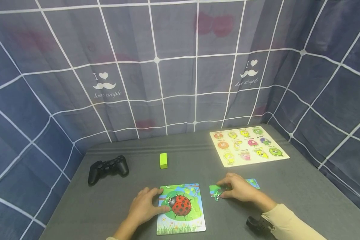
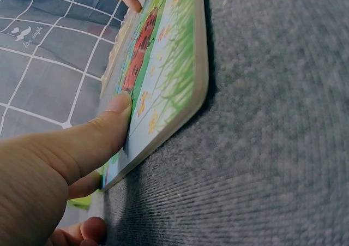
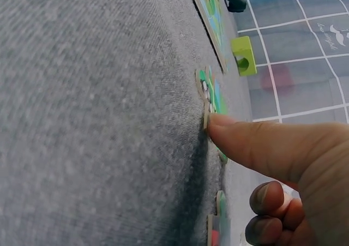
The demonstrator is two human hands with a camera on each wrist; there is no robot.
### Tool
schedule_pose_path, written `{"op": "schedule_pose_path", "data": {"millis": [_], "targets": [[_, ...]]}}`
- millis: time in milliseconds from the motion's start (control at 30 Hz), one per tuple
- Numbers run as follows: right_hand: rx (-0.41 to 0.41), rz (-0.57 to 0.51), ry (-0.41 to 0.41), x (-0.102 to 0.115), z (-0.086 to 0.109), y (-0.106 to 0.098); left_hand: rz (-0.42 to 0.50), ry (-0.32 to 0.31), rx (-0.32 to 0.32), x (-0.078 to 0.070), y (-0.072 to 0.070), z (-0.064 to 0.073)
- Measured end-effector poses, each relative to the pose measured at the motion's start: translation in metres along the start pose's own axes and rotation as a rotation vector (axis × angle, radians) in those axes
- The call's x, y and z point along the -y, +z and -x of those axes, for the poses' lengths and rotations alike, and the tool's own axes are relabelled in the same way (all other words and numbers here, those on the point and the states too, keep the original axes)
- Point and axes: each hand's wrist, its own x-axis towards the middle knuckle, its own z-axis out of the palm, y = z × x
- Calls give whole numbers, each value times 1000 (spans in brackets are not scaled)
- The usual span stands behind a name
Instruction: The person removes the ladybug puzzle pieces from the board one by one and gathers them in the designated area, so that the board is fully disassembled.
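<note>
A square ladybug puzzle board (image 1: 186, 224) lies flat on the grey table in the head view. My left hand (image 1: 142, 206) touches its left side, thumb (image 2: 103, 131) resting on the picture and index finger near the upper left corner. To the right of the board, my right hand (image 1: 238, 188) pinches a green puzzle piece (image 1: 214, 190) with white dots between thumb and index finger, close above or on the table; part of it is hidden by the fingers. Another blue-green puzzle piece (image 1: 253, 183) lies behind that hand, partly covered.
A fruit puzzle board (image 1: 249, 160) lies at the back right. A lime green block (image 1: 163, 160) stands behind the ladybug board, and a black game controller (image 1: 108, 169) lies at the left. Checked dark cloth (image 1: 177, 80) hangs behind and along both sides.
</note>
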Motion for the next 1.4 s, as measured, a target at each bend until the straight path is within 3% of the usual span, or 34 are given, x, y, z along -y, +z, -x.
{"op": "schedule_pose_path", "data": {"millis": [233,433,633,833,1400], "targets": [[-39,-17,-44,13,-7,7,-5,1,-9,1,1,0],[15,-43,-107,38,-16,28,-5,0,-11,2,3,-2],[26,41,-134,53,-25,43,-7,4,-11,2,5,-4],[15,124,-125,58,-27,52,-5,1,-1,0,3,-2],[19,66,-146,66,-12,60,3,-3,-8,-2,2,3]]}}
